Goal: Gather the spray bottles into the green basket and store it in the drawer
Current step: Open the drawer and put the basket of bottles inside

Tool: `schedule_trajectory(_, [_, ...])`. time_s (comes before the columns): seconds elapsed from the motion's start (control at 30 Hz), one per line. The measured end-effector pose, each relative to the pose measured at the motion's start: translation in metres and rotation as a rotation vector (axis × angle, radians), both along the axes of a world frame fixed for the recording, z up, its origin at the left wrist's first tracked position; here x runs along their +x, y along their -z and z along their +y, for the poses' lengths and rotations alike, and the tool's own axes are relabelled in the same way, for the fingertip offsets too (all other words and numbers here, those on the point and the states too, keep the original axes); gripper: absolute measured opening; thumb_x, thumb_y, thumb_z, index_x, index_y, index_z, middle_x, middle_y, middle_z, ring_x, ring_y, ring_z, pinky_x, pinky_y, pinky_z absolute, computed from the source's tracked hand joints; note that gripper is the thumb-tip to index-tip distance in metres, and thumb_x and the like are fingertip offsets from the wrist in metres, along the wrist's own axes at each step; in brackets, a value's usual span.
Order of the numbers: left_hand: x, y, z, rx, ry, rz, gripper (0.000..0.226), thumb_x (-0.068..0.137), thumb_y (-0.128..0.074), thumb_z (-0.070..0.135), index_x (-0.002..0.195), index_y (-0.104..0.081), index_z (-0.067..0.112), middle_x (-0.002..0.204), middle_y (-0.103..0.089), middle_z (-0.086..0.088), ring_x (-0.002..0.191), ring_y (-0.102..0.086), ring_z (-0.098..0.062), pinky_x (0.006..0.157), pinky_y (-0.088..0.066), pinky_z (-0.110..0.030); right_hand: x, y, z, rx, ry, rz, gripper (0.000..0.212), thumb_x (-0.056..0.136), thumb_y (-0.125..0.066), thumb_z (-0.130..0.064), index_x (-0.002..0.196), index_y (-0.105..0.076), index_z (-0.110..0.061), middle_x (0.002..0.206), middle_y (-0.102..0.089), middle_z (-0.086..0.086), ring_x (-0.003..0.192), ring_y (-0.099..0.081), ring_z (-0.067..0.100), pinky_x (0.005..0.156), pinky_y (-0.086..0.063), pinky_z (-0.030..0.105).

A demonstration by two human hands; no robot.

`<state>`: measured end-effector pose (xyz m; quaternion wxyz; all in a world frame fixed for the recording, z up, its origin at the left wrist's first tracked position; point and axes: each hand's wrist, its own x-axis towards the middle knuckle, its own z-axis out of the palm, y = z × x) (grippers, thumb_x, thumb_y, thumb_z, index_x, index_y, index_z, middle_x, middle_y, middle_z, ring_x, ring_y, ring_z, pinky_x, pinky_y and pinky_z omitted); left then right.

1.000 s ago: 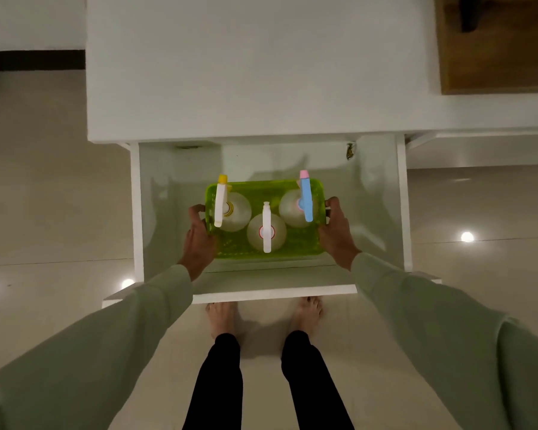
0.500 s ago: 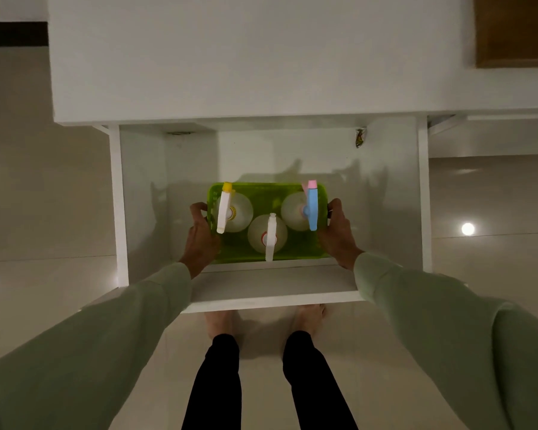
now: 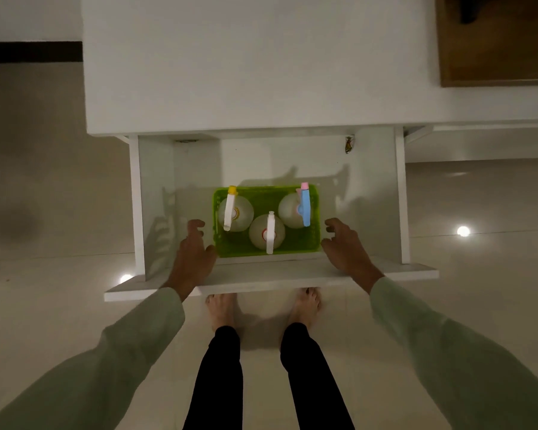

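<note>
Green basket (image 3: pixel 266 243) sits on the floor of the open drawer (image 3: pixel 398 193), toward its front, three spray bottles upright inside — yellow-topped (image 3: pixel 230 209), white-topped (image 3: pixel 270 232), blue-topped (image 3: pixel 305 206). Our left hand (image 3: pixel 193 252) and right hand (image 3: pixel 347 246) flank the basket, fingers spread and empty, just clear of its ends. We judge that closing is what remains: palms flat on the drawer front (image 3: pixel 271 282), an even push from both sides so it runs straight and the bottles stay standing. White cabinet top (image 3: pixel 246 72) bare above; glossy pale tile floor (image 3: pixel 44 212), dim room, ceiling lights mirrored in it.
</note>
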<state>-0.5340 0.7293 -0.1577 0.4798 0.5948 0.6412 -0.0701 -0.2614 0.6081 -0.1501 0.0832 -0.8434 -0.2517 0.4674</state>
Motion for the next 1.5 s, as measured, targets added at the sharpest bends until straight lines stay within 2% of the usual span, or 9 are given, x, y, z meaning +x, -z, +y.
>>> schedule_trajectory(0.1, [0.0,-0.045,-0.02,0.1,0.129,-0.034,0.029,0.097,-0.056,0.021,0.124,-0.05,0.011,0.125,-0.063,-0.012,0.112,-0.062,-0.033,0.091,-0.051,-0.041,-0.02,-0.039,-0.017,0.085,-0.241,-0.061,0.044,0.099,-0.054,-0.036,0.14,-0.053,-0.019,0.14,-0.06,0.003,0.126,-0.056,0.026,0.101,-0.044,0.04])
schedule_trajectory(0.23, [0.0,-0.086,-0.056,0.016,0.417,-0.129,0.041,0.097,-0.05,0.047,0.13,-0.052,0.023,0.129,-0.063,0.002,0.118,-0.06,-0.019,0.101,-0.046,-0.039,-0.045,-0.065,-0.037,0.049,-0.643,0.073,0.065,0.092,-0.054,-0.064,0.145,-0.046,-0.028,0.142,-0.056,-0.004,0.129,-0.052,0.02,0.107,-0.038,0.039])
schedule_trajectory(0.47, [0.002,-0.078,-0.064,0.228,0.748,0.002,0.043,0.093,-0.056,0.012,0.134,-0.057,0.021,0.133,-0.063,0.001,0.116,-0.063,-0.025,0.098,-0.046,-0.038,-0.046,-0.063,-0.034,0.095,-1.023,-0.201,0.05,0.097,-0.051,-0.013,0.144,-0.044,-0.026,0.133,-0.057,0.0,0.111,-0.062,0.026,0.089,-0.049,0.038])
schedule_trajectory(0.77, [0.013,-0.071,-0.043,0.423,0.723,0.005,0.036,0.085,-0.068,0.005,0.119,-0.068,0.017,0.112,-0.074,-0.003,0.096,-0.072,-0.027,0.087,-0.055,-0.04,-0.037,-0.052,-0.013,0.178,-1.026,-0.331,0.056,0.09,-0.054,-0.003,0.142,-0.045,-0.023,0.124,-0.063,0.001,0.101,-0.065,0.026,0.083,-0.048,0.035])
schedule_trajectory(1.0, [0.034,-0.07,0.001,0.661,0.707,0.046,0.044,0.079,-0.077,0.006,0.122,-0.066,0.01,0.124,-0.068,-0.011,0.11,-0.066,-0.034,0.093,-0.053,-0.048,-0.023,-0.049,0.031,0.395,-0.877,-0.538,0.057,0.069,-0.073,0.006,0.124,-0.066,-0.01,0.123,-0.068,0.015,0.11,-0.065,0.037,0.085,-0.055,0.043])
schedule_trajectory(1.1, [0.048,-0.071,0.025,0.723,0.711,0.065,0.064,0.083,-0.073,0.01,0.142,-0.048,0.011,0.152,-0.044,-0.014,0.141,-0.04,-0.035,0.112,-0.038,-0.053,-0.013,-0.047,0.054,0.464,-0.853,-0.638,0.086,0.071,-0.072,0.007,0.15,-0.042,-0.013,0.158,-0.036,0.022,0.147,-0.033,0.041,0.112,-0.04,0.055])
schedule_trajectory(1.23, [0.065,-0.071,0.055,0.823,0.706,0.118,0.091,0.085,-0.071,0.016,0.157,-0.015,0.013,0.166,-0.006,-0.016,0.154,-0.003,-0.034,0.123,-0.017,-0.055,-0.001,-0.043,0.088,0.512,-0.807,-0.755,0.118,0.07,-0.075,0.007,0.161,-0.007,-0.022,0.169,0.0,0.019,0.156,0.0,0.038,0.124,-0.016,0.059])
schedule_trajectory(1.37, [0.076,-0.065,0.086,0.835,0.739,0.14,0.091,0.091,-0.065,0.02,0.158,-0.003,0.014,0.167,0.002,-0.015,0.154,0.004,-0.033,0.125,-0.013,-0.053,0.014,-0.04,0.118,0.506,-0.816,-0.806,0.117,0.075,-0.076,0.0,0.161,0.0,-0.021,0.169,0.006,0.019,0.156,0.005,0.038,0.123,-0.014,0.062])
schedule_trajectory(1.5, [0.082,-0.06,0.107,0.845,0.765,0.163,0.074,0.094,-0.06,0.018,0.155,-0.02,0.014,0.165,-0.015,-0.014,0.153,-0.012,-0.033,0.122,-0.022,-0.05,0.026,-0.036,0.139,0.475,-0.854,-0.808,0.107,0.081,-0.074,-0.005,0.161,-0.005,-0.021,0.169,0.001,0.018,0.156,-0.001,0.038,0.122,-0.015,0.063])
